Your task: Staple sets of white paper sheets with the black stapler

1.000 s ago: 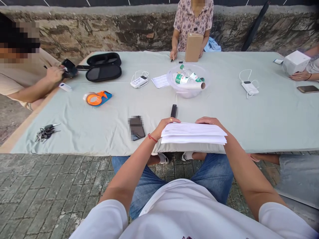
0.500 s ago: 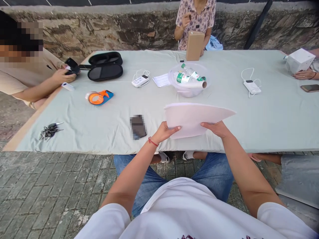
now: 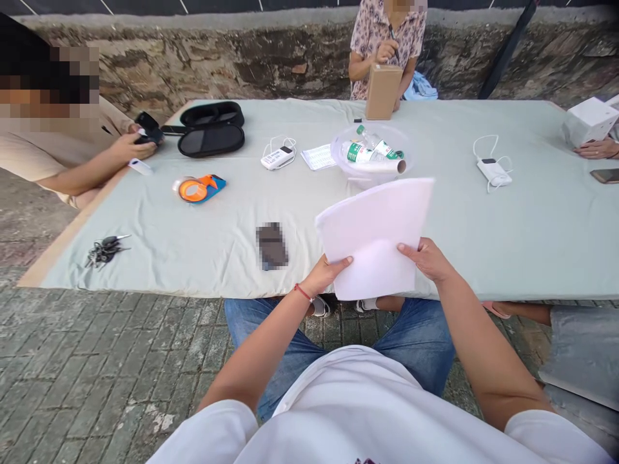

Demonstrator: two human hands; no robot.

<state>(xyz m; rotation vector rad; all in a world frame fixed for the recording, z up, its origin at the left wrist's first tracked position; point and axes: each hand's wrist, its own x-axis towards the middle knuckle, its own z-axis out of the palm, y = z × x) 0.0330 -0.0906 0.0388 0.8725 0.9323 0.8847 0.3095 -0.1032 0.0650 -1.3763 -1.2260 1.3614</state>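
A stack of white paper sheets (image 3: 374,238) is held up over the table's near edge, slightly curved and tilted. My left hand (image 3: 330,272) grips its left side, thumb on top and fingers hidden underneath. On the right side, my right hand (image 3: 425,258) pinches the sheets the same way. A dark phone (image 3: 272,246), partly pixelated, lies on the cloth to the left of my left hand. Just beyond the paper stands a clear plastic basin (image 3: 358,177) with green-labelled bottles (image 3: 358,153) and a cardboard roll (image 3: 401,167) in it.
On the cloth-covered table (image 3: 483,251) lie keys (image 3: 105,250), an orange tape dispenser (image 3: 198,189), a black case (image 3: 211,138), a printed sheet (image 3: 318,157) and two white power banks (image 3: 279,157) with cables. Across stands a cardboard box (image 3: 383,92) by a seated person. Other people sit left and right.
My hands have swung the paper stack more upright, its lower edge now nearer me and its right corner raised. The view has shifted slightly. The person across has lowered a hand towards the box.
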